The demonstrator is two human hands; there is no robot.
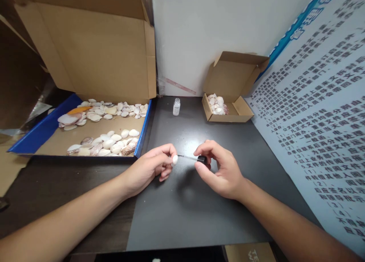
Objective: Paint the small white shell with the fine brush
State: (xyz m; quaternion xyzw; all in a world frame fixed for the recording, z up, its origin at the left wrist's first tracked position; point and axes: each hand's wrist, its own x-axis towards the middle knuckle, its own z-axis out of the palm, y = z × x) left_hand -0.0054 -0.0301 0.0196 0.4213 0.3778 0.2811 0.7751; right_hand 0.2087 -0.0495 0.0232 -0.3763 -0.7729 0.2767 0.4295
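Observation:
Between the thumb and fingers of my left hand (pixel 155 161) is a small white shell (pixel 175 160). My right hand (pixel 219 167) grips the black cap of a thin brush applicator (pixel 202 159). Its slim stem points left, and the tip is at the shell's edge; whether it touches cannot be made out. Both hands are above the dark mat in front of me. Farther back stands a small clear glass bottle (pixel 176 108) with a pale label and no cap on it.
On the left lies an open blue-edged cardboard box (pixel 65 140) with many shells in two groups. A smaller open cardboard box (pixel 228 118) with shells is at the back right. A white wall (pixel 182 37) rises behind, and a printed board (pixel 310 113) leans on the right.

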